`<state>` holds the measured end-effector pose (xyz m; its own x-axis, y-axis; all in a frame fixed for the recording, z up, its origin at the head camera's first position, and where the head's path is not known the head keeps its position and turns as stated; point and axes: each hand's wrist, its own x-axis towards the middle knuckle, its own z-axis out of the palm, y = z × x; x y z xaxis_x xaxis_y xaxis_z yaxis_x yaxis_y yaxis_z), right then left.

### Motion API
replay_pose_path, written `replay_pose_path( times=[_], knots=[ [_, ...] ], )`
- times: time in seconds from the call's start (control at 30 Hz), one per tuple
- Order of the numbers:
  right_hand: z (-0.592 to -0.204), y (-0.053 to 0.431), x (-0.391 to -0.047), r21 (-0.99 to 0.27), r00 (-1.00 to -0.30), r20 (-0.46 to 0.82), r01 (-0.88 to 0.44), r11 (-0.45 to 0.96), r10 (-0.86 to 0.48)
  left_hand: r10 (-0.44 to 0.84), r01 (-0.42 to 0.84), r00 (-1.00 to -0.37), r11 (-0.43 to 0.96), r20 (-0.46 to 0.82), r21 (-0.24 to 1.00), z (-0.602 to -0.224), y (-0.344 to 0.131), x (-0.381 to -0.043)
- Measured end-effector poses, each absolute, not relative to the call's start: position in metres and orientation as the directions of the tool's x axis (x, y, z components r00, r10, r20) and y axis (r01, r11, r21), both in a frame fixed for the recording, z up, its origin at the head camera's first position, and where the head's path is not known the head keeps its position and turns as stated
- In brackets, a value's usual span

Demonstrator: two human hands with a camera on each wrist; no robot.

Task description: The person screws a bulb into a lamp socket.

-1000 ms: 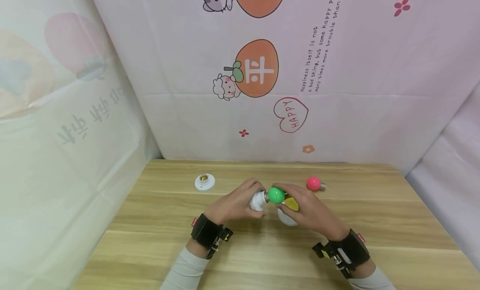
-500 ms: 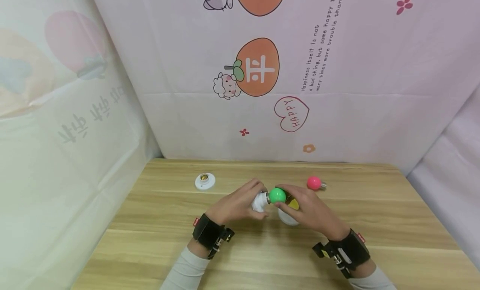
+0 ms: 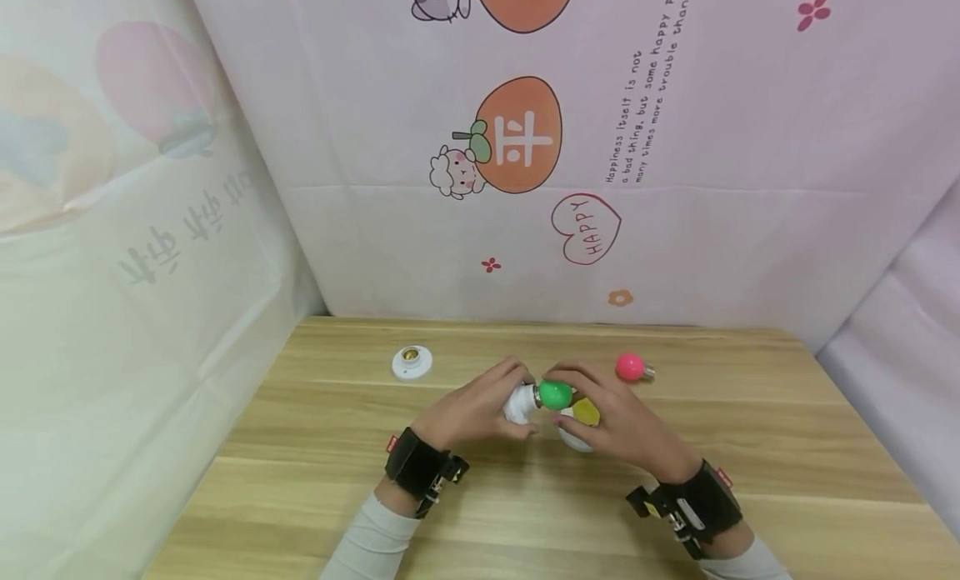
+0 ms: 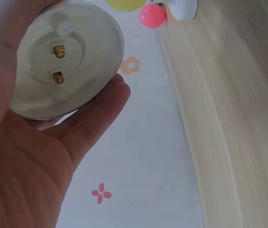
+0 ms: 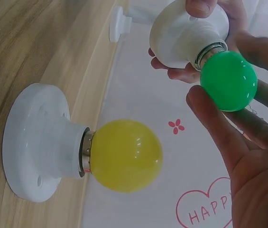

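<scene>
My left hand [image 3: 476, 407] grips a white round lamp holder [image 3: 517, 405] tipped on its side above the table. Its hollow underside with two brass screws [image 4: 59, 51] shows in the left wrist view. A green light bulb [image 5: 228, 80] sits with its metal cap in the holder's mouth, a little of the cap still showing. Around the green glass curve the fingers of my right hand [image 3: 618, 415]; in the head view the thumb stands slightly off it. Close below the right hand, a yellow bulb [image 5: 126, 156] is seated in a second white lamp holder [image 5: 34, 142] standing on the table.
A pink bulb [image 3: 630, 367] lies on its side toward the back right of the wooden table [image 3: 495, 513]. Toward the back left stands a bulbless white lamp holder [image 3: 412, 362]. Printed cloth [image 3: 390, 255] hangs behind the table.
The right thumb has come away from the green bulb, and the right fingers have spread and shifted over it. The left hand has moved slightly right with the lamp holder.
</scene>
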<state>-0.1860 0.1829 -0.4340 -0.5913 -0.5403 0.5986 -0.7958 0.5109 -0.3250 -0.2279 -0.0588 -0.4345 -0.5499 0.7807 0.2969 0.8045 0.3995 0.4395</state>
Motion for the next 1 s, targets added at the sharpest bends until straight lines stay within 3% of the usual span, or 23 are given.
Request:
replay_pose_path(
  times=[0.53,1.0],
  knots=[
    [-0.4361,0.1856,-0.1843,-0.335,-0.618,0.583,-0.774,0.538,-0.527,0.786,0.821,-0.534,0.394,0.313,0.413,-0.4345,-0.0584,-0.2282],
    [-0.4371,0.1872,-0.1844,-0.342,-0.682,0.520,-0.718,0.606,-0.514,0.790,0.838,-0.521,0.400,0.323,0.372,-0.4347,-0.0565,-0.2261]
  ],
)
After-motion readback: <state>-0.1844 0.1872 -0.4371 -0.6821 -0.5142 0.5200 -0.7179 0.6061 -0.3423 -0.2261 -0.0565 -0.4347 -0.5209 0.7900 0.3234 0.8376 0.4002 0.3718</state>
